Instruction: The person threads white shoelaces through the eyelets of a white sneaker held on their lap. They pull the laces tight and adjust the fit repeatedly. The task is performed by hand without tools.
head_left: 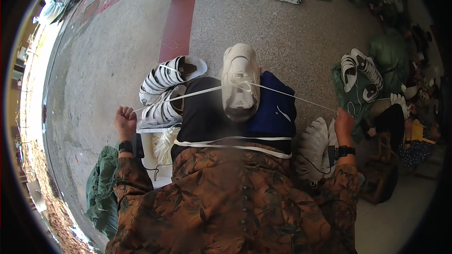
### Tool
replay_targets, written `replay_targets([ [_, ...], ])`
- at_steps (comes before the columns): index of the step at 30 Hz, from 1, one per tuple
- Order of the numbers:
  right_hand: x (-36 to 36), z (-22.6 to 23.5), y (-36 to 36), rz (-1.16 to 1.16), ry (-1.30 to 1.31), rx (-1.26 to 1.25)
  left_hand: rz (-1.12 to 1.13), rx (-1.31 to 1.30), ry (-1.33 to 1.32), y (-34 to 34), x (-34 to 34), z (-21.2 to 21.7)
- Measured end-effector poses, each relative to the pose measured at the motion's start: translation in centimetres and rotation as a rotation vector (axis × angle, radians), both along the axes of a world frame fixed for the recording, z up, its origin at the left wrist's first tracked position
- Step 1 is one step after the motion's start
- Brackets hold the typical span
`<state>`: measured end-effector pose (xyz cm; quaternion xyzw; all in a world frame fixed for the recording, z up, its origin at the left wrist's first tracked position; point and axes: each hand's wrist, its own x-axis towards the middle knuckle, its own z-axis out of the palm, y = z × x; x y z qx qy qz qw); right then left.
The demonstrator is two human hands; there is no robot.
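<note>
Several green sacks point(388, 59) are lying around on the floor point(306, 33), contents not showing. White box point(148, 154) is sitting left of the lap point(278, 101), apparently holding a bundle of cream strands point(165, 145). Cream shoe point(241, 59) is resting on the lap, toe pointing away. Left hand point(125, 121) and right hand point(344, 122) are holding wide apart, fingers curled tight, each gripping one side of a white lace point(188, 95) running taut across the shoe. Lacing is looking partly done; no finished bow is showing, so tying is probably remaining. Cannot tell if the middle crossing is knotted.
</note>
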<state>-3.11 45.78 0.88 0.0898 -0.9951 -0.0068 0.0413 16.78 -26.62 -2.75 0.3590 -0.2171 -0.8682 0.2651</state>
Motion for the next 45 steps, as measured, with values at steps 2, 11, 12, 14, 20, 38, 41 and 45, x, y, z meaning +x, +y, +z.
replay_targets([
  [2, 0.3, -0.1, -0.1, -0.050, -0.185, -0.181, -0.163, -0.184, -0.081, 0.5, 0.7, -0.6],
  [11, -1.6, 3.5, -25.1, 0.405, -0.098, -0.701, -0.750, -1.812, -0.190, 20.1, -13.3, 3.5],
  [12, -2.0, 2.8, -26.3, 0.422, -0.080, -0.698, -0.777, -1.862, -0.135, 21.8, -14.1, 4.0],
  [14, -3.4, 0.8, -27.9, 0.408, -0.101, -0.738, -0.812, -1.931, -0.047, 24.3, -15.1, 5.3],
  [20, -3.8, 0.5, -29.3, 0.310, -0.158, -1.027, -0.813, -1.905, 0.194, 24.3, -15.7, 4.0],
  [38, -4.2, 1.3, -28.1, 0.118, -0.799, -1.332, -0.929, -0.710, 0.020, 23.8, -16.0, 4.7],
  [41, -4.0, 1.5, -28.3, 0.089, -0.852, -1.373, -1.055, -0.683, 0.103, 23.1, -16.1, 4.2],
  [45, -4.3, 0.7, -28.1, 0.063, -0.907, -1.414, -0.954, -1.070, -0.341, 24.1, -17.7, 2.7],
])
